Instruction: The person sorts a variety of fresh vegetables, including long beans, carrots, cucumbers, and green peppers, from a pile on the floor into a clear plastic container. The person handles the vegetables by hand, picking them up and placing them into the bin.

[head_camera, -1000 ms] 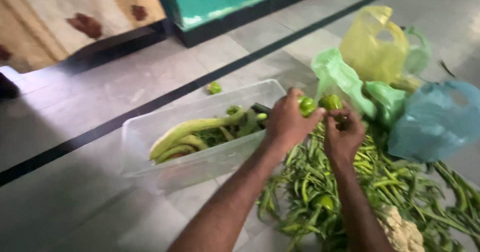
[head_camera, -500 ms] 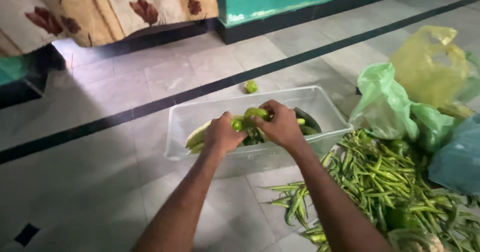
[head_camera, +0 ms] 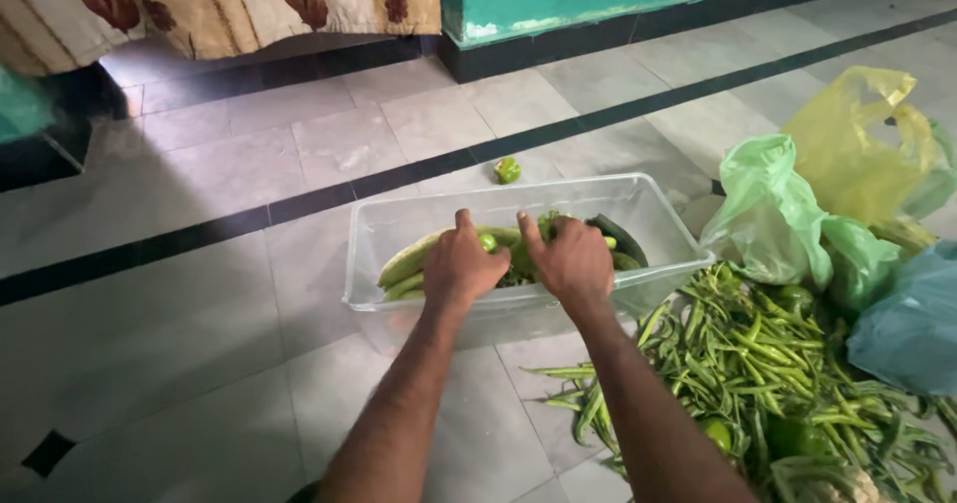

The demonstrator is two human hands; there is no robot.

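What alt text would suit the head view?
Left hand and right hand reach into a clear plastic tub of green vegetables on a tiled floor; green beans and plastic bags lie right.

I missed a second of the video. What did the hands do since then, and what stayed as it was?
Both hands moved from the bean pile into the clear tub. The left hand and right hand now rest on the vegetables inside. The plastic bags stayed put.

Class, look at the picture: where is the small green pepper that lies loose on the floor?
In the head view the small green pepper lies on the floor tiles beside the dark stripe, just behind the far wall of the clear plastic tub, apart from it.
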